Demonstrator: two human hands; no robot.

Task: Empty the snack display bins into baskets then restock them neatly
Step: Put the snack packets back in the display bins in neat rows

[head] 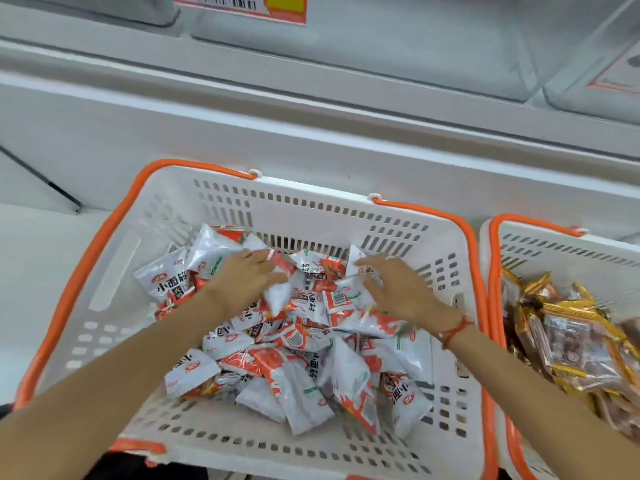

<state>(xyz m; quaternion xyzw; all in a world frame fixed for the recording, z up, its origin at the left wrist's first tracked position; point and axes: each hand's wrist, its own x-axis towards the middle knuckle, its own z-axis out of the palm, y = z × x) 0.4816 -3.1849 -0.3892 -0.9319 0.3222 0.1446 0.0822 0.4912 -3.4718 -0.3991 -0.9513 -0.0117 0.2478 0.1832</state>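
Note:
A white plastic basket [221, 441] with orange handles sits in front of me, holding several white-and-red snack packets [311, 368]. Both my hands reach into its far half. My left hand [242, 278] lies palm down on the pile, its fingers spread over packets near the basket's back wall. My right hand [398, 289], with a red string at the wrist, also lies on the pile, fingers bent around the edge of a white packet [356, 268]. A second white basket [554, 251] at the right holds gold-wrapped snacks [568, 344].
A long white display counter [311, 133] runs behind the baskets. On top of it are pale bins [346, 43] with orange price labels [242, 5]. The two baskets stand side by side, almost touching. Pale floor shows at the left.

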